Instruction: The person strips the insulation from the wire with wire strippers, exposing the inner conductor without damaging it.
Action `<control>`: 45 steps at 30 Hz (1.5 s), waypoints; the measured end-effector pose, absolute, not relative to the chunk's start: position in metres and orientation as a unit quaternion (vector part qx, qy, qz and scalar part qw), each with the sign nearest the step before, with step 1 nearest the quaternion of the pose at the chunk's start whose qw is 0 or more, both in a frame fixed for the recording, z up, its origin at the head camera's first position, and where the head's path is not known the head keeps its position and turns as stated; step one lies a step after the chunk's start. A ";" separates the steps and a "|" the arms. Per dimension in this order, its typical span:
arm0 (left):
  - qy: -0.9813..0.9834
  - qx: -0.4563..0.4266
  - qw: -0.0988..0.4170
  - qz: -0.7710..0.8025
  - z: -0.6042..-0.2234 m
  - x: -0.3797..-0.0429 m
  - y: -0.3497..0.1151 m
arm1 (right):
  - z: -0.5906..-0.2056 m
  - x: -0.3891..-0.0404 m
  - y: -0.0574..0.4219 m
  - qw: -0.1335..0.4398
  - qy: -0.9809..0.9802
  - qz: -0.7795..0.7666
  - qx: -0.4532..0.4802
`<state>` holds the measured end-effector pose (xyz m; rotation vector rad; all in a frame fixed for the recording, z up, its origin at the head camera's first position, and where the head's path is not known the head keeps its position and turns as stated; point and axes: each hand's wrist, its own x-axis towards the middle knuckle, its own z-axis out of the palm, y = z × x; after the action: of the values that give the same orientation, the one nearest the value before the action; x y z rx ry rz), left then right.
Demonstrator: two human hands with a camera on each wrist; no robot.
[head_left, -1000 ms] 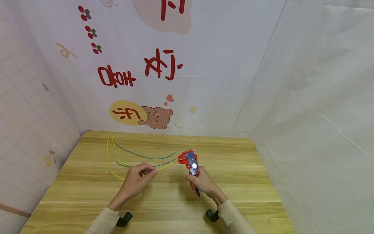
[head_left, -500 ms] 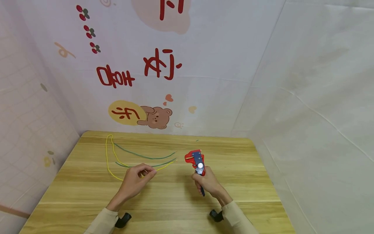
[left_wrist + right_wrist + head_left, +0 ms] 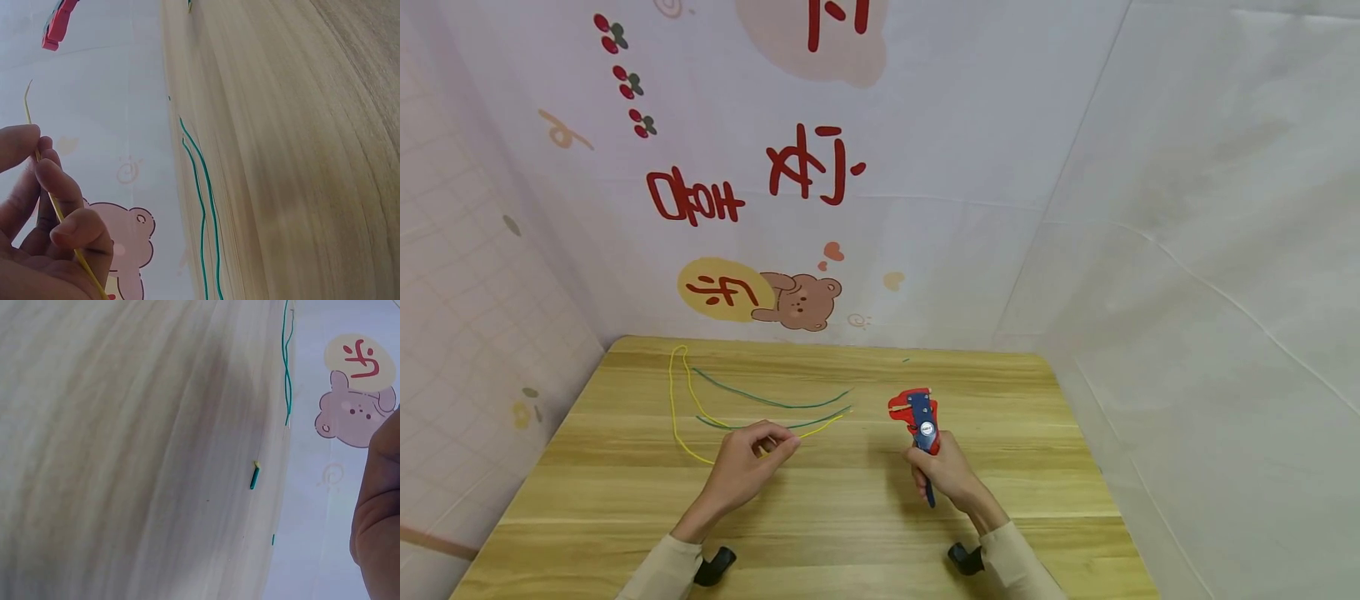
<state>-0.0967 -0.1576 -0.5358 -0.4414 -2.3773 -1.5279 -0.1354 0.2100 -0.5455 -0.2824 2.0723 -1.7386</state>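
My left hand (image 3: 751,458) pinches a thin yellow wire (image 3: 673,417) near one end, between thumb and fingertips. In the left wrist view the tip (image 3: 27,97) sticks out past the fingers, slightly bent. The rest of this wire loops out to the left over the table. To the right, my right hand (image 3: 949,473) grips the handles of a red and blue wire stripper (image 3: 922,410), whose head points up and left, apart from the wire. Only its red end (image 3: 57,26) shows in the left wrist view. Two green wires (image 3: 786,407) lie behind the left hand.
Small offcuts lie on the wooden table (image 3: 850,533): a green one (image 3: 906,361) near the back edge and a green and yellow bit (image 3: 254,477) in the right wrist view. A printed white cloth (image 3: 955,208) hangs behind the table and along its sides.
The right hand has moved right with the wire stripper, drawing its head away from the yellow wire's end. The left hand has barely shifted and still pinches the wire.
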 end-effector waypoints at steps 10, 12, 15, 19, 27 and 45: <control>-0.851 -0.099 0.091 -0.507 -0.528 -0.094 -0.156 | -0.548 -0.134 0.214 0.219 0.724 -0.646 -0.097; -0.852 -0.095 0.090 -0.507 -0.529 -0.095 -0.156 | -0.548 -0.133 0.215 0.221 0.718 -0.653 -0.096; -0.852 -0.091 0.093 -0.508 -0.533 -0.097 -0.156 | -0.548 -0.132 0.215 0.225 0.712 -0.658 -0.098; -0.848 -0.086 0.088 -0.515 -0.538 -0.100 -0.154 | -0.548 -0.131 0.216 0.230 0.708 -0.659 -0.106; -0.847 -0.071 0.062 -0.524 -0.549 -0.107 -0.151 | -0.549 -0.131 0.219 0.215 0.697 -0.678 -0.099; -0.862 -0.073 0.012 -0.501 -0.569 -0.123 -0.144 | -0.550 -0.130 0.226 0.219 0.696 -0.676 -0.108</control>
<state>-0.1230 -0.1440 -0.5687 -0.2277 -2.6882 -1.5607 -0.1300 0.2259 -0.5495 -0.2983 1.9253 -1.8698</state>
